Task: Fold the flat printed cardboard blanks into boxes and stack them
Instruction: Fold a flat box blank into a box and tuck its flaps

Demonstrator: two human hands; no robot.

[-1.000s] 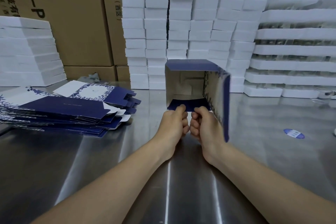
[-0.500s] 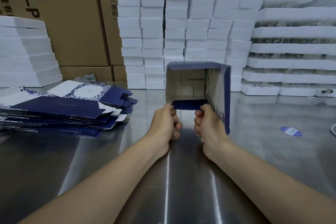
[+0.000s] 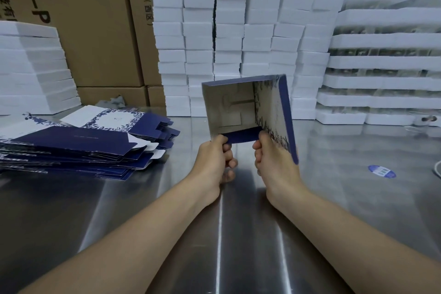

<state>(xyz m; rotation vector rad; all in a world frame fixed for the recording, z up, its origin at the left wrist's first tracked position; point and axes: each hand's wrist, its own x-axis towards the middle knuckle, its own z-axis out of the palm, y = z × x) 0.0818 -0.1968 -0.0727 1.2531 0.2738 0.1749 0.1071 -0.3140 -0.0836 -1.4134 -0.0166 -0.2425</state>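
Observation:
A dark blue printed box (image 3: 245,107) is held above the steel table, its open end facing me and its grey inside showing. My left hand (image 3: 214,160) pinches the lower left corner at the blue bottom flap. My right hand (image 3: 274,162) grips the lower right corner, under the long patterned side flap that hangs open. A pile of flat blue and white printed blanks (image 3: 78,141) lies on the table to the left.
White foam blocks (image 3: 238,31) are stacked in columns behind the box, with more at the far left and foam trays (image 3: 386,64) at the right. Brown cartons (image 3: 90,31) stand at the back left. A blue sticker (image 3: 381,171) lies on the steel table (image 3: 238,234).
Both hands have raised the box and drawn apart along the bottom flap. The box has tilted a little to the left.

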